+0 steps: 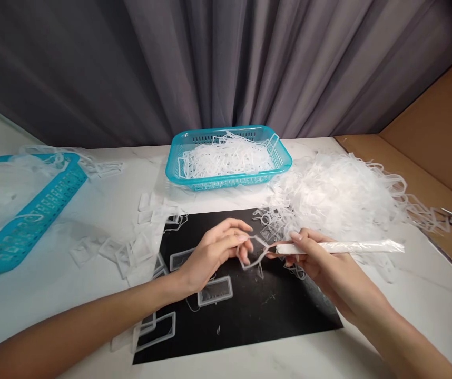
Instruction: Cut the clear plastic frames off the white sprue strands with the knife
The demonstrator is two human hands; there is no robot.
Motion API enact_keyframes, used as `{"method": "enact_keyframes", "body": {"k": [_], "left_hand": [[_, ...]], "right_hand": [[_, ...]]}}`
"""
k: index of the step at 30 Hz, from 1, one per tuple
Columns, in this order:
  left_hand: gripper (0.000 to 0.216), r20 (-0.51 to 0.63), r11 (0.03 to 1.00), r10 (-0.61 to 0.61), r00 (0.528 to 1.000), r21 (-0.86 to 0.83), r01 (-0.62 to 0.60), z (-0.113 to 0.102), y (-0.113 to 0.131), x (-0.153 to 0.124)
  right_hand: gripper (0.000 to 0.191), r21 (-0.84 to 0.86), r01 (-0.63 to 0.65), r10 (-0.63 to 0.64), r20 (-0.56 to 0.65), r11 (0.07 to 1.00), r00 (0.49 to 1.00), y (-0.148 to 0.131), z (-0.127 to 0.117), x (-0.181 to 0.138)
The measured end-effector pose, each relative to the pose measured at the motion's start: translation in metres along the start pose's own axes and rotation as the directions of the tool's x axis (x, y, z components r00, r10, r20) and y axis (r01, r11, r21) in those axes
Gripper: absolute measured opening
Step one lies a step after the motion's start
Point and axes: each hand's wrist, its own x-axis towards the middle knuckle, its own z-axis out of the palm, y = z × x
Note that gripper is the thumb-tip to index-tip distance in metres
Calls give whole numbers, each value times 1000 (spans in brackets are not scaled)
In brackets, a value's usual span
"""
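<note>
The one camera rides on my head, looking forward and down from the near side of the white marble-veined table (435, 300) toward its far edge, where a pleated grey cloth curtain (194, 63) fills the upper view. My forearms run in from the lower corners, with my left fingers (232, 242) and right fingers (307, 241) close before me, near the middle. The view is wide, taking in the table's right edge beside a brown cardboard panel (439, 126), but it cuts off a turquoise perforated plastic basket (48, 210) near the left edge.
</note>
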Motion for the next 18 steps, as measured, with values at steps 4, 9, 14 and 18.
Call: {"method": "enact_keyframes", "body": {"k": [4, 9, 14, 18], "left_hand": [[9, -94, 783, 417, 904, 542, -305, 3, 1, -6], [6, 142, 304, 630, 764, 860, -410, 9, -1, -10], [14, 290, -54, 809, 511, 903, -426, 8, -4, -12], [14, 445, -271, 804, 395, 864, -424, 8, -6, -15]], "right_hand": [[29, -77, 53, -57, -57, 996, 997, 1, 3, -1], [35, -348, 97, -165, -172, 932, 971, -1, 13, -12], [36, -493, 180, -289, -154, 851, 945, 5, 19, -18], [36, -500, 198, -307, -144, 843, 941, 6, 21, -21]]}}
